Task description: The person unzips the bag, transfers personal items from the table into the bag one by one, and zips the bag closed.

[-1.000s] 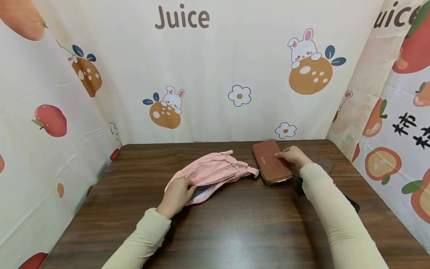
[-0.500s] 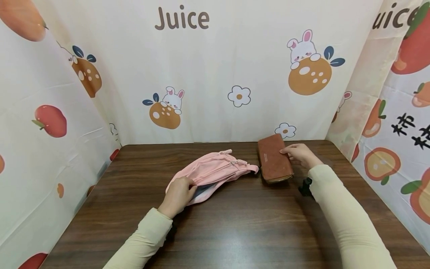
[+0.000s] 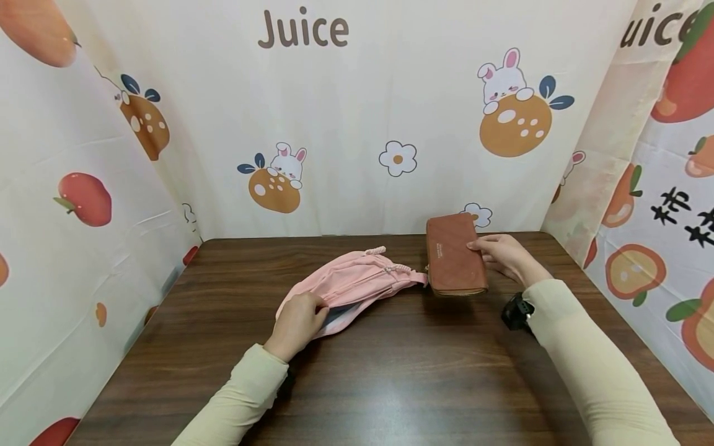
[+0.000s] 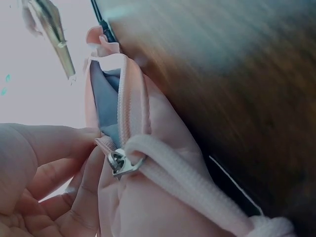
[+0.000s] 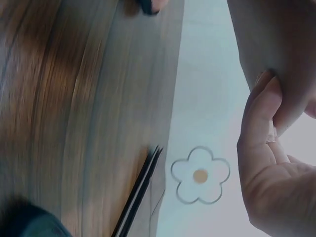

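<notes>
A pink waist bag (image 3: pixel 348 285) lies on the table at centre left. Its zipped mouth gapes, showing grey lining (image 4: pixel 107 101) in the left wrist view. My left hand (image 3: pixel 297 322) pinches the bag's edge between thumb and fingers, close beside the metal zip pull (image 4: pixel 121 163). To the right, my right hand (image 3: pixel 506 257) holds a brown zip-around wallet (image 3: pixel 454 257) by its right side, thumb on the front face. The wallet is tilted up above the table, its left edge overlapping the bag's strap end (image 3: pixel 419 279) in the head view.
The dark wood table (image 3: pixel 401 384) ends at a printed curtain (image 3: pixel 346 124) behind, with more curtain on both sides. A black device (image 3: pixel 517 311) sits at my right wrist. Thin black strips (image 5: pixel 138 195) show in the right wrist view.
My right hand has raised the wallet off the table and tipped it more upright, the hand shifting slightly right. My left hand keeps its pinch on the waist bag, almost unmoved.
</notes>
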A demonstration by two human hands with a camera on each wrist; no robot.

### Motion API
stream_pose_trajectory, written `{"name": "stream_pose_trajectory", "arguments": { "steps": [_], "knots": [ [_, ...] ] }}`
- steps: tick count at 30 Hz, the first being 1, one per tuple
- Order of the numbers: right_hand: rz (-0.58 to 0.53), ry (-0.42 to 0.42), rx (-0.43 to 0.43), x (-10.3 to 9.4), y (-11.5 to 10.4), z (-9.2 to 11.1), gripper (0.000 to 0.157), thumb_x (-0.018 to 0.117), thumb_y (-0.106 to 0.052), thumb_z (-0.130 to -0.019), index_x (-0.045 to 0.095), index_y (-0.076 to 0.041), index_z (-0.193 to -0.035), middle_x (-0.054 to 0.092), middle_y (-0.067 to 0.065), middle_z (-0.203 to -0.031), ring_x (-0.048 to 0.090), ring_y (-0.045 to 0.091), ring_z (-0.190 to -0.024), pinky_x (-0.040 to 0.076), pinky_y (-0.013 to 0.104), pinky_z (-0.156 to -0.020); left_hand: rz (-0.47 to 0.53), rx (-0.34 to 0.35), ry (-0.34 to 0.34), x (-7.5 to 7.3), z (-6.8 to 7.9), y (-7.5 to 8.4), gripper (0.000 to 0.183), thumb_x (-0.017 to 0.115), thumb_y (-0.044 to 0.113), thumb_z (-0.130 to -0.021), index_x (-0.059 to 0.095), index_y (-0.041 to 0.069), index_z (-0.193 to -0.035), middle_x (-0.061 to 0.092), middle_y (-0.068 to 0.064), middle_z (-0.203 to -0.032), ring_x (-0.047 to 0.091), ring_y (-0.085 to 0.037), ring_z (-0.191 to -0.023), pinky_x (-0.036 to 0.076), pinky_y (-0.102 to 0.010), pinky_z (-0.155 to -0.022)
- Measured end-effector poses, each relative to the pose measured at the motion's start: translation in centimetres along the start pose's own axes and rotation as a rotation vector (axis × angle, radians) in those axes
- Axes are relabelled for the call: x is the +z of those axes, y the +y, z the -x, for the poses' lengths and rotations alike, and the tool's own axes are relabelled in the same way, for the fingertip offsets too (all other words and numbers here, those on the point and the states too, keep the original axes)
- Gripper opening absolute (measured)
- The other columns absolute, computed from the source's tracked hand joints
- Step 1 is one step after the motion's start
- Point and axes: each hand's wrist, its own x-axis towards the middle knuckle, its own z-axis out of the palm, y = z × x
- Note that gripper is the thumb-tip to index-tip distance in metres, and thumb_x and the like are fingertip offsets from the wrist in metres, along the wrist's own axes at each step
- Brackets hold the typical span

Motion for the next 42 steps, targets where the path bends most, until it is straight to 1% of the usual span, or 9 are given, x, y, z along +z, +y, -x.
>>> {"name": "stream_pose_trajectory", "arguments": {
  "steps": [4,7,10,16,19,26,31,36,42],
  "knots": [
    [-0.100,-0.026,-0.009,1.0,-0.3,0.7,0.043,0.060,-0.019,-0.096,0.045,0.003,-0.129,0.065,-0.011,-0.078,0.063,0.000,-0.070,0.055,0.021,-0.070,0.003,0.003,-0.001,-0.1,0.0,0.0,0.015,0.072,0.006,-0.080,0.072,0.012,-0.066,0.063,0.005,-0.062,0.051,-0.007,-0.055,0.047,-0.029,-0.058],
    [-0.166,-0.055,-0.012,1.7,-0.5,1.1,0.041,0.060,-0.017,-0.096,0.044,0.003,-0.128,0.068,-0.009,-0.080,0.067,0.003,-0.074,0.056,0.022,-0.072,-0.001,0.007,0.003,-0.1,0.1,0.0,0.014,0.072,0.006,-0.080,0.071,0.012,-0.067,0.064,0.004,-0.063,0.053,-0.007,-0.056,0.047,-0.030,-0.059],
    [-0.190,-0.087,-0.033,2.4,-0.4,1.5,0.040,0.060,-0.013,-0.096,0.043,0.005,-0.127,0.068,-0.007,-0.084,0.068,0.005,-0.076,0.056,0.023,-0.074,0.001,0.009,0.004,-0.1,0.1,0.1,0.015,0.072,0.006,-0.080,0.071,0.012,-0.067,0.065,0.004,-0.063,0.053,-0.007,-0.056,0.047,-0.030,-0.059],
    [-0.201,-0.136,-0.051,4.2,-0.1,2.2,0.033,0.057,-0.009,-0.096,0.042,0.005,-0.121,0.066,-0.005,-0.087,0.067,0.007,-0.075,0.056,0.024,-0.074,0.015,0.002,0.000,-0.2,0.0,0.1,0.015,0.071,0.006,-0.080,0.071,0.012,-0.067,0.064,0.004,-0.062,0.052,-0.008,-0.055,0.047,-0.030,-0.058],
    [-0.208,-0.145,-0.052,5.1,0.2,2.5,0.030,0.056,-0.009,-0.097,0.042,0.004,-0.119,0.065,-0.005,-0.087,0.067,0.006,-0.074,0.056,0.023,-0.073,0.014,0.001,0.003,-0.2,0.0,0.0,0.015,0.072,0.007,-0.080,0.071,0.013,-0.067,0.065,0.004,-0.063,0.053,-0.007,-0.056,0.047,-0.029,-0.058],
    [-0.237,-0.151,-0.053,7.6,1.3,3.5,0.040,0.059,-0.011,-0.096,0.041,0.007,-0.126,0.066,-0.004,-0.090,0.068,0.007,-0.076,0.056,0.025,-0.073,0.008,0.004,0.020,-0.1,-0.1,0.0,0.017,0.071,0.007,-0.080,0.068,0.015,-0.065,0.063,0.004,-0.062,0.051,-0.007,-0.055,0.046,-0.029,-0.058],
    [-0.253,-0.174,-0.052,9.1,1.9,4.4,0.031,0.059,-0.010,-0.095,0.046,0.005,-0.118,0.065,-0.002,-0.091,0.068,0.008,-0.076,0.057,0.025,-0.073,0.016,0.016,0.048,-0.1,0.0,0.1,0.019,0.071,0.006,-0.079,0.066,0.015,-0.063,0.059,0.004,-0.061,0.048,-0.008,-0.055,0.045,-0.028,-0.057],
    [-0.226,-0.203,-0.053,10.3,2.5,5.4,0.033,0.061,-0.011,-0.094,0.048,0.005,-0.118,0.065,0.000,-0.093,0.069,0.009,-0.080,0.057,0.026,-0.074,0.018,0.023,0.068,0.0,0.1,0.2,0.017,0.071,0.006,-0.078,0.066,0.014,-0.064,0.060,0.003,-0.062,0.050,-0.009,-0.056,0.046,-0.029,-0.058],
    [-0.225,-0.261,-0.058,11.8,3.1,6.2,0.034,0.060,-0.009,-0.092,0.047,0.008,-0.119,0.068,-0.001,-0.090,0.069,0.008,-0.078,0.056,0.026,-0.072,0.012,0.032,0.091,0.1,0.1,0.2,0.018,0.071,0.006,-0.079,0.065,0.013,-0.063,0.059,0.002,-0.061,0.049,-0.010,-0.056,0.045,-0.029,-0.057]
  ]
}}
